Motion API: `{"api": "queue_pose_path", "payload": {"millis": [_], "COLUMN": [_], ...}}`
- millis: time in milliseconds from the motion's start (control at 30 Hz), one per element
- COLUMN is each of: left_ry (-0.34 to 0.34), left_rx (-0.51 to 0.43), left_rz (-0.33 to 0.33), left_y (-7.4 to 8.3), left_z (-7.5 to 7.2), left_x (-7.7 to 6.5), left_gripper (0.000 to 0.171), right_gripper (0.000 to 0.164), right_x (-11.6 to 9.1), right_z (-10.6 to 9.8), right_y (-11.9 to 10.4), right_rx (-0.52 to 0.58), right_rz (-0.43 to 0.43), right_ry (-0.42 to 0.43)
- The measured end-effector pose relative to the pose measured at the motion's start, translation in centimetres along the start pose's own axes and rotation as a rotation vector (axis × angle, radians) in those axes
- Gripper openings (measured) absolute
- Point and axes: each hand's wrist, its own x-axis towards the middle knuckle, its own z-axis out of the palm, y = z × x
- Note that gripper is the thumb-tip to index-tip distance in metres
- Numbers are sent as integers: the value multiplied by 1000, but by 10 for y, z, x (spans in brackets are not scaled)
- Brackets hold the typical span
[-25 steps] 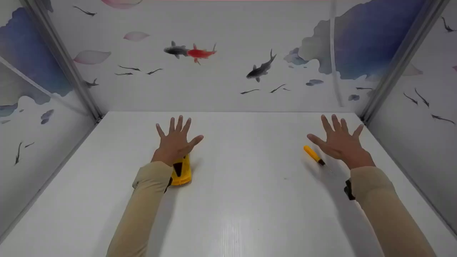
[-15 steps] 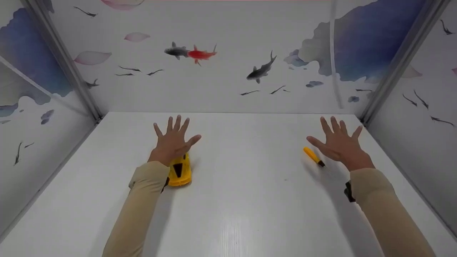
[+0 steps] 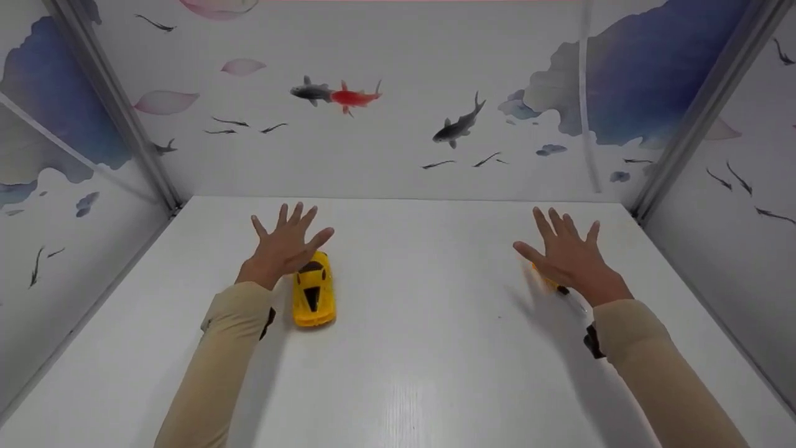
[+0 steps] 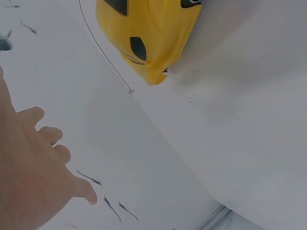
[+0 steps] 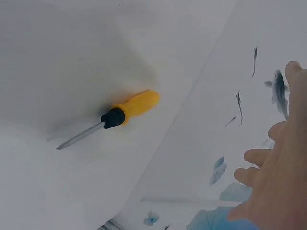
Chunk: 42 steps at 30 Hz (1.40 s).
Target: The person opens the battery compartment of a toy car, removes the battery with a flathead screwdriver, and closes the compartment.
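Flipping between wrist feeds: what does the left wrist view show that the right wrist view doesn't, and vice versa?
Only the left wrist view: the yellow toy car with black windows, cut off by the top edge, and the person's left hand.
Only the right wrist view: the screwdriver with yellow handle, black collar and grey metal shaft, and the right hand.
Both: the white tabletop and the white wall printed with dark, slender marks.

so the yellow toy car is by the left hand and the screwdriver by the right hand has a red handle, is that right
Not quite: the handle of the screwdriver is yellow, not red, as the right wrist view shows. The yellow toy car is by the left hand, and the screwdriver is by the right hand.
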Motion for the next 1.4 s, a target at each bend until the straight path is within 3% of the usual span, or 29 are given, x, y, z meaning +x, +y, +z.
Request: {"api": "queue_pose_path", "payload": {"millis": [333, 667, 900, 1167, 1400], "left_ry": [-10, -68, -64, -28, -70], "left_rx": [-136, -304, -487, -618, -856], "left_rz": [-17, -125, -214, -244, -312], "left_y": [-19, -35, -46, -55, -61], "left_z": [-3, 7, 13, 24, 36], "left_x": [-8, -9, -10, -12, -6], "left_gripper": [84, 87, 82, 80, 69], "right_gripper": [88, 84, 83, 78, 72], "right_x": [2, 4, 4, 1, 2], "right_z": [16, 38, 48, 66, 79], "right_y": [-39, -85, -118, -154, -181], "right_rx": [-3, 118, 342, 642, 772], "right_rz": [-72, -142, -121, -148, -139], "right_ry": [49, 56, -16, -88, -126]}}
